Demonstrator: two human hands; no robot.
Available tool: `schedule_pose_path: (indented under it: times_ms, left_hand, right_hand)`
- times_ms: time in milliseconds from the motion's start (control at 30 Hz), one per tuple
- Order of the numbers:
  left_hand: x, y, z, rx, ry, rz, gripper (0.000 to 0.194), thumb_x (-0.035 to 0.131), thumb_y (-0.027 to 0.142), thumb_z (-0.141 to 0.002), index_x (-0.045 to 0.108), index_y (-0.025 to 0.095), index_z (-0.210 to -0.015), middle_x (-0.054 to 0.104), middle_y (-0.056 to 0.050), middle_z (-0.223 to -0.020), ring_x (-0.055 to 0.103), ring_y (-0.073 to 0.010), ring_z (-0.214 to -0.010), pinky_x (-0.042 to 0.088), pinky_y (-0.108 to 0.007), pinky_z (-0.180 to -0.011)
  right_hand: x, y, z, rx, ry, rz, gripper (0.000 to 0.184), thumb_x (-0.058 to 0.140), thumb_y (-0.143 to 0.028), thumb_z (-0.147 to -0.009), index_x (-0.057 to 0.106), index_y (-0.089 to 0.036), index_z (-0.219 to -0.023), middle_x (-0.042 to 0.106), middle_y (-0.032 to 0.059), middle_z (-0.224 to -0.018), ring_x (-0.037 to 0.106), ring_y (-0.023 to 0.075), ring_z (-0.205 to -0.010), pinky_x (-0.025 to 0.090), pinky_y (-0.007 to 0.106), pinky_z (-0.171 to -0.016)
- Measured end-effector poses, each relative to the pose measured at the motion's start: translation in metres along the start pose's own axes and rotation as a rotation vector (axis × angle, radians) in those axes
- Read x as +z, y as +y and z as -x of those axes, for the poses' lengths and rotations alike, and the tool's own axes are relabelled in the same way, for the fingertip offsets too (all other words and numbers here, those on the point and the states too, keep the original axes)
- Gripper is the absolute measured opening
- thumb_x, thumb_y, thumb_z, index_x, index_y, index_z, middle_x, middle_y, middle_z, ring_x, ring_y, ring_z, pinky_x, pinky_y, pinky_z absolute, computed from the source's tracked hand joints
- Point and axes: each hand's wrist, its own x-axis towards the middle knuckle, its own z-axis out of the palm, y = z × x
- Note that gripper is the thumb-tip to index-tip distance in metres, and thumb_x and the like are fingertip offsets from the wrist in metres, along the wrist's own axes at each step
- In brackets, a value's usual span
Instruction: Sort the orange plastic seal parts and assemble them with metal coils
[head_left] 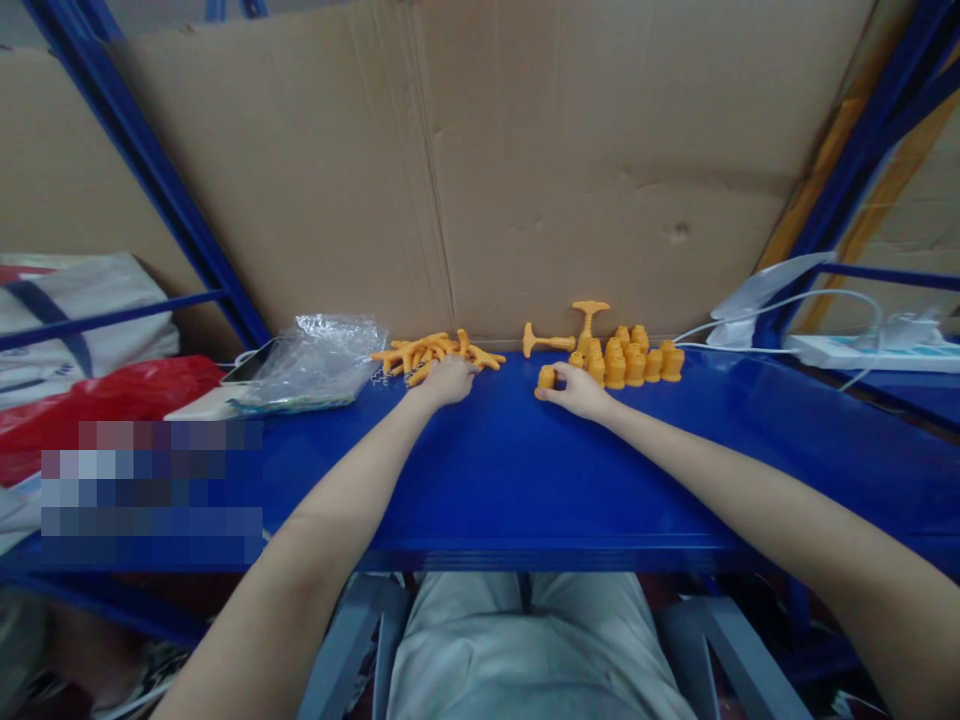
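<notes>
The right hand [581, 392] grips a small orange cup [547, 378] between thumb and fingers, at the left edge of the group of orange cups [634, 366]. The left hand [452, 380] reaches onto the near side of a pile of orange T-handles [420, 352]; whether its fingers are open or closed on one of them I cannot tell.

Just beyond the right hand, one orange T-piece [590, 318] stands upright with its crossbar on top, and another orange T-piece [548, 342] lies on its side to the left of it. The grouped cups stand close together to the right of the right hand.

Left of the pile, a crumpled clear plastic bag [319, 360] lies on the blue counter [487, 480], with a red bag [112, 400] farther left. Toward the right end, a white cable [817, 293] loops near a white power strip [877, 352]. A tall cardboard sheet [555, 170] stands behind the counter, between blue metal posts [161, 180].
</notes>
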Motion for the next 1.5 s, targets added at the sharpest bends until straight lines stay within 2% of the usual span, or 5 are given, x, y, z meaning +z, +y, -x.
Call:
schedule_pose_path:
  times_ms: [233,500,667,1067,1500]
  left_hand:
    - [0.008,-0.013,-0.001,-0.093,0.232,-0.017,0.050,0.041,0.011,-0.092,0.058,0.022,-0.137,0.058,-0.016,-0.130,0.051,-0.0326,-0.125,0.043,-0.044,-0.097]
    - [0.012,-0.022,-0.002,-0.058,0.284,-0.064,0.025,0.049,0.022,-0.095,0.071,0.017,-0.104,0.064,-0.016,-0.116,0.057,-0.0334,-0.115,0.042,-0.045,-0.092]
    - [0.014,-0.022,-0.004,-0.037,0.397,-0.020,0.026,0.043,0.023,-0.098,0.067,0.015,-0.102,0.066,-0.017,-0.113,0.060,-0.0313,-0.110,0.041,-0.044,-0.090]
    - [0.020,0.008,-0.008,0.398,0.483,0.016,0.021,0.046,0.027,-0.100,0.065,0.017,-0.106,0.071,-0.009,-0.094,0.064,-0.0241,-0.093,0.041,-0.041,-0.090]
    - [0.016,0.023,-0.001,0.344,0.483,0.044,0.021,0.045,0.030,-0.101,0.064,0.020,-0.103,0.068,-0.007,-0.097,0.061,-0.0246,-0.098,0.041,-0.044,-0.093]
  right_hand:
    - [0.004,0.011,-0.002,-0.116,0.021,-0.006,0.022,0.068,-0.026,-0.080,0.062,-0.018,-0.099,0.072,0.0054,-0.096,0.068,0.0220,-0.091,0.053,0.037,-0.088]
    - [0.007,0.018,-0.003,-0.189,0.014,-0.017,0.027,0.068,-0.030,-0.081,0.064,-0.018,-0.104,0.071,0.0053,-0.095,0.068,0.0221,-0.089,0.054,0.038,-0.086]
    - [0.008,0.017,-0.003,-0.240,0.024,-0.004,0.032,0.066,-0.028,-0.083,0.066,-0.016,-0.113,0.072,0.0085,-0.101,0.068,0.0239,-0.094,0.055,0.041,-0.089]
    - [0.006,0.019,-0.004,-0.234,0.167,0.216,0.037,0.059,-0.020,-0.084,0.067,-0.017,-0.121,0.070,0.0127,-0.113,0.066,0.0293,-0.108,0.052,0.047,-0.099]
    - [0.002,0.008,0.002,-0.218,0.154,0.308,0.037,0.056,-0.019,-0.087,0.068,-0.017,-0.122,0.070,0.0134,-0.114,0.067,0.0303,-0.108,0.054,0.046,-0.097]
